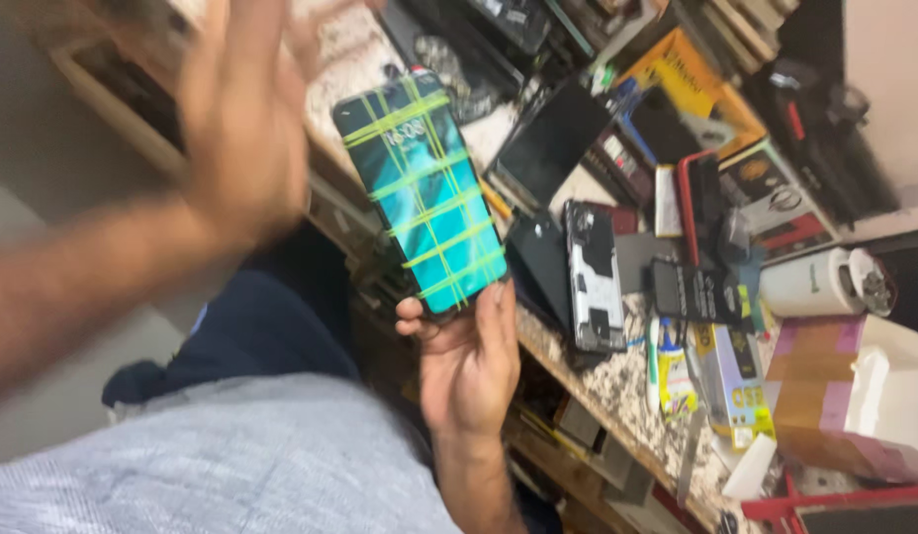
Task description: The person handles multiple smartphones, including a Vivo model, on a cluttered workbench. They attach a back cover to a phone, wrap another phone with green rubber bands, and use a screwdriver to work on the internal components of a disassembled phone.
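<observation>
We take this for a phone repair workshop. At 3 o'clock from the middle of our view, an opened phone (595, 277) lies on the speckled stone counter (617, 386) with its back off and its inner parts bare. Around 1 o'clock, 2 dark phones (553, 138) and small boxes (766, 193) crowd together in loose heaps. Toward 4 o'clock stand a glue bottle (674, 371), a cardboard box (835, 396) patched with pink tape, and a white roll (813, 282). Drawers (330, 213) sit under the counter edge at 10 o'clock.
</observation>
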A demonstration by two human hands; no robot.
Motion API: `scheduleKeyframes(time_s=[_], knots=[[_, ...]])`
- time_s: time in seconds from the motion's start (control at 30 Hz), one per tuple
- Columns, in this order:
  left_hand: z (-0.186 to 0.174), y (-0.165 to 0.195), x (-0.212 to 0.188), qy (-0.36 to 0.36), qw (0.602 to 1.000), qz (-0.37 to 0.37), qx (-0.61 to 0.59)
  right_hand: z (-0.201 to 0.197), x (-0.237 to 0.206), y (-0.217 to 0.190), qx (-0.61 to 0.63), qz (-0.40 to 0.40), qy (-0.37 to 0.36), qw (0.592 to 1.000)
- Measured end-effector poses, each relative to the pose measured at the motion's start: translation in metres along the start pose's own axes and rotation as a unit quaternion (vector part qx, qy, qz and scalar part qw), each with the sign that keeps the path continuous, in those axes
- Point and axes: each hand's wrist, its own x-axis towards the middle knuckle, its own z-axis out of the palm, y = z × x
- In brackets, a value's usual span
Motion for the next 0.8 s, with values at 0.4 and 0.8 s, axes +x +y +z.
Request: scheduleKeyframes(time_s=[0.4,0.8], knots=[[0.032,-0.012,-0.024,-0.191,0.891,-0.313,-0.27,0.012,0.006,-0.016,-0.473,-0.277,-0.013,0.836],[0.034,-0.012,-0.028,-0.239,0.908,-0.29,-0.188,0.014,0.005,-0.036,-0.753,-0.377,-0.066,0.535]])
